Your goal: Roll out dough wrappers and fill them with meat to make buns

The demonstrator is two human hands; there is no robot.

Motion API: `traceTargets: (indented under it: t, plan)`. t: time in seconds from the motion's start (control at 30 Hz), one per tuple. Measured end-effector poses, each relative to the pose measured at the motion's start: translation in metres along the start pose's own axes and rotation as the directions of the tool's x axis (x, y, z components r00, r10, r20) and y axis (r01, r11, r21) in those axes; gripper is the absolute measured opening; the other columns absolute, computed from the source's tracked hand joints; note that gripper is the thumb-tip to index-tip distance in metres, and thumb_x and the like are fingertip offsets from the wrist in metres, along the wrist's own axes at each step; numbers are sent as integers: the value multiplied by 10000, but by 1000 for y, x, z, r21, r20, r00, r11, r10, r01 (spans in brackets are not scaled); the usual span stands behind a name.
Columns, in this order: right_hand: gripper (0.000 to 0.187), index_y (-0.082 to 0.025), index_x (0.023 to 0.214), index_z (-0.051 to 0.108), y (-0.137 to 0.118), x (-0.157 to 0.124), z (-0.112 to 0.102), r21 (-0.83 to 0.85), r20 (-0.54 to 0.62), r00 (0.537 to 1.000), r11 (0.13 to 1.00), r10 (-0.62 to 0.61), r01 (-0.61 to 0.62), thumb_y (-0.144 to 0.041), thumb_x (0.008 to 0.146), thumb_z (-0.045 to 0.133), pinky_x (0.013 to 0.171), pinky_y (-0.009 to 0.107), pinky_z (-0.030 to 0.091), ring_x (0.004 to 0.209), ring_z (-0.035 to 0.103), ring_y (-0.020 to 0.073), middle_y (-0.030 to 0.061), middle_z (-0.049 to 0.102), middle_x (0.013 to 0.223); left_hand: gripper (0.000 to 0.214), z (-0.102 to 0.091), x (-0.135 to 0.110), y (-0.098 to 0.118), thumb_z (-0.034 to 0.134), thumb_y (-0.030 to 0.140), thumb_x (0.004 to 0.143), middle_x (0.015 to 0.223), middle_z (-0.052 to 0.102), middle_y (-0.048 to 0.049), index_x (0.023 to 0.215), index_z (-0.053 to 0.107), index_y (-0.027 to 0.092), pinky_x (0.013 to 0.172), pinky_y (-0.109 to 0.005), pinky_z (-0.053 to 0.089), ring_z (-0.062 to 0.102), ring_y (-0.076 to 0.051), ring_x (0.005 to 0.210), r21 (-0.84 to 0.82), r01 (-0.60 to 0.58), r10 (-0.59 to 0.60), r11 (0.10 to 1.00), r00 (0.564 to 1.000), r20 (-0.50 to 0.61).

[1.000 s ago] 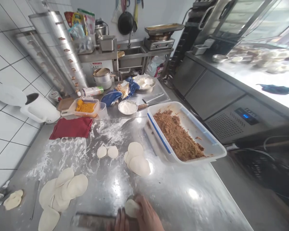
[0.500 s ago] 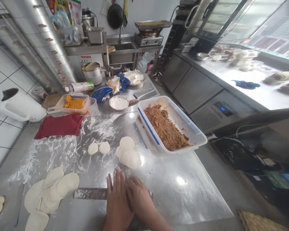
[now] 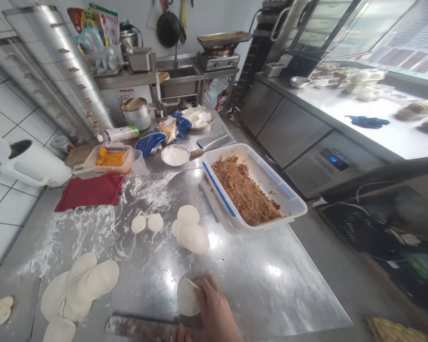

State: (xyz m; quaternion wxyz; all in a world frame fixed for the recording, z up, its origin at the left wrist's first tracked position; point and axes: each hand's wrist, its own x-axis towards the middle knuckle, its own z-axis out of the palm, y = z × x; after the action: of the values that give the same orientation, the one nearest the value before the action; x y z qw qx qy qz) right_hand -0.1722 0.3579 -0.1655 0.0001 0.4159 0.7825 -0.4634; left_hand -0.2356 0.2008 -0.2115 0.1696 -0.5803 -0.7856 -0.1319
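My right hand (image 3: 214,304) is closed on the right edge of a flattened round of dough (image 3: 187,297), which lies on the steel table near the front. At the bottom edge of the view, the fingertips of my left hand (image 3: 182,334) rest on a dark, floury rolling pin (image 3: 137,327); most of that hand is out of frame. Just beyond sits a small stack of dough rounds (image 3: 194,238), with two smaller dough pieces (image 3: 155,222) to its left. A larger pile of overlapping dough wrappers (image 3: 79,289) lies at the front left.
A plastic tub of brown filling (image 3: 248,194) stands at the table's right edge. Farther back are a bowl of white powder (image 3: 175,155), a scraper (image 3: 214,146), a container of orange filling (image 3: 110,159) and a red cloth (image 3: 89,192). Flour streaks the tabletop (image 3: 146,192).
Both hands were side by side on the rolling pin. The pin and my left hand have drawn back toward me, and my right hand has taken hold of the dough round now uncovered.
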Motion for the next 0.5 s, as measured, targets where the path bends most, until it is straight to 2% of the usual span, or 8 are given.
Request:
traceTargets:
  t: [0.03,0.07,0.17,0.23,0.3,0.37,0.43,0.5]
  plan:
    - [315,-217,941,669,2,-6,0,11,-6,1000,1000,18,-18,-220,1029,367,860,351,537,958,691,228,91,692,1025,990,-1,-6,1,697,464,861,1699,335,-98,1674,172,258,1224,-750,285,201,-408,1607,14,-8,9,1000,999,-50]
    - [336,-208,982,660,4,-10,0,17,-9,999,999,30,-30,-224,1043,331,858,347,540,956,695,224,97,697,1030,990,-1,-8,2,693,456,868,1705,322,-89,1676,153,268,1223,-750,290,187,-398,1613,11,-12,13,1000,999,-52]
    - [281,-195,1137,647,6,-9,1,12,-8,1000,1000,23,-23,-185,1005,399,975,385,505,1113,668,257,115,713,1138,983,4,15,-2,667,515,882,1703,313,-154,1664,199,147,1244,-680,331,262,-377,1595,-59,39,-29,997,987,159]
    - [244,-227,1114,668,6,0,0,0,5,1000,1000,-2,2,-182,967,479,1013,392,476,1161,646,272,90,716,1153,1010,7,30,-3,652,591,867,1692,319,-199,1643,250,85,1251,-671,332,308,-392,1575,-94,87,-58,992,959,279]
    - [215,-243,967,678,5,2,-1,-6,13,1000,1000,3,-3,-218,987,465,945,368,494,1068,672,258,70,712,1068,1016,4,27,-1,664,601,848,1688,330,-195,1637,273,93,1255,-696,304,289,-406,1579,-89,74,-51,993,971,232]
    - [314,-232,925,654,6,-6,-3,-8,11,999,999,43,-43,-201,1017,356,872,350,511,983,691,238,81,702,1024,986,-5,11,4,707,512,842,1694,333,-150,1649,263,160,1253,-734,269,222,-408,1600,-63,22,-15,998,993,115]
    - [358,-204,1040,642,9,-17,-4,-8,14,997,997,78,-78,-118,981,300,883,348,516,1012,698,233,111,708,1087,972,-12,0,8,741,421,838,1699,328,-114,1654,252,223,1239,-769,255,175,-412,1609,-46,-3,6,999,998,68]
    - [390,-181,1173,623,10,-20,-5,-9,33,996,997,82,-82,-81,938,327,947,360,505,1103,683,243,132,711,1171,973,-11,8,8,744,442,838,1697,326,-138,1650,267,194,1236,-757,283,200,-423,1601,-70,9,-1,998,994,112]
